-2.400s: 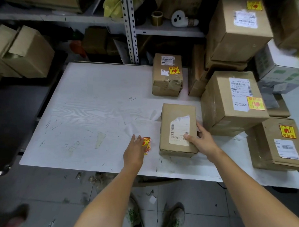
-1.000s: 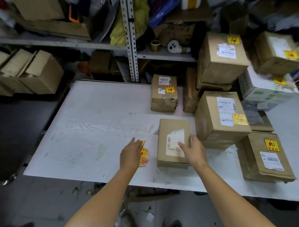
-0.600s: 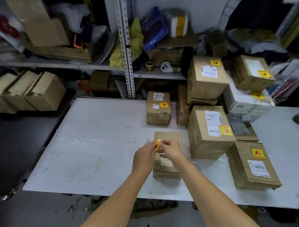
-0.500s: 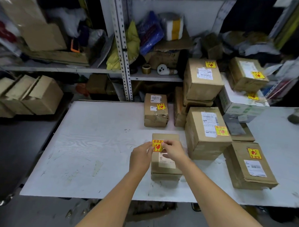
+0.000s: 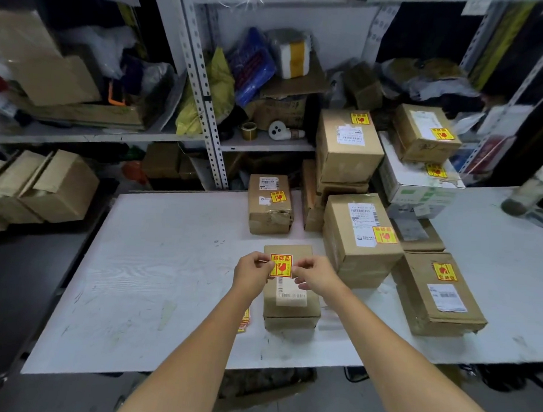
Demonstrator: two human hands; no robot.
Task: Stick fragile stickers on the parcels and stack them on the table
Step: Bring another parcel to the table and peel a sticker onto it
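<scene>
Over parcel [image 5: 290, 309], sticker [image 5: 281, 265] lengthwise, top away.

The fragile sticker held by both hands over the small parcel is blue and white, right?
No: the head view shows the fragile sticker yellow and red, not blue and white. The left hand and right hand do hold it over the small parcel.

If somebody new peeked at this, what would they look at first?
Probably the yellow and red sticker, pinched between the left hand and the right hand over the far end of a small brown parcel on the white table. Next, the stacked parcels just to its right, each with the same sticker.
</scene>
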